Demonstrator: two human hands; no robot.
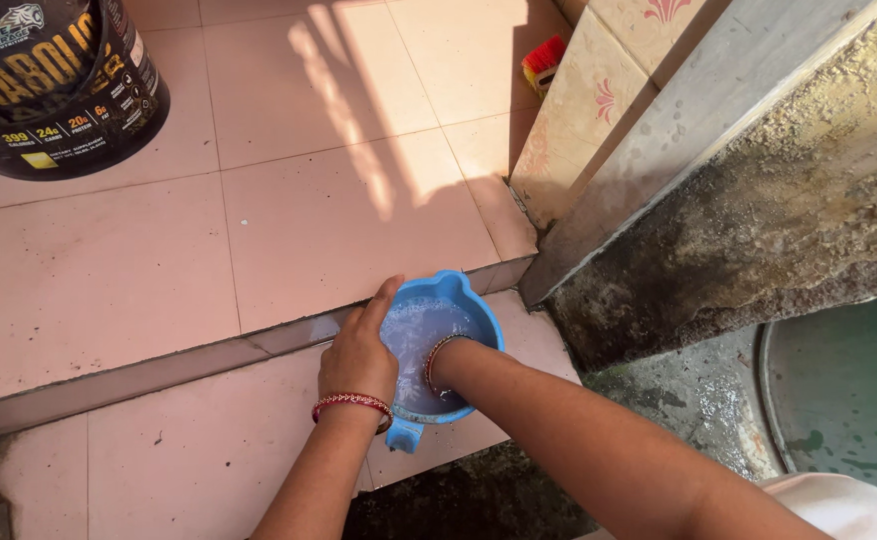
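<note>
On pink floor tiles [339, 210] — left hand [359, 355] clasps blue mug [469, 300] rim; right hand [437, 362] sunk in soapy water [414, 330], grip hidden.

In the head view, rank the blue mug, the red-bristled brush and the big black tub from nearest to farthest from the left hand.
1. Blue mug: under the left hand, which grips its rim.
2. Big black tub: upper left, on the raised tiled floor.
3. Red-bristled brush: top, right of centre, beside the wall.
</note>
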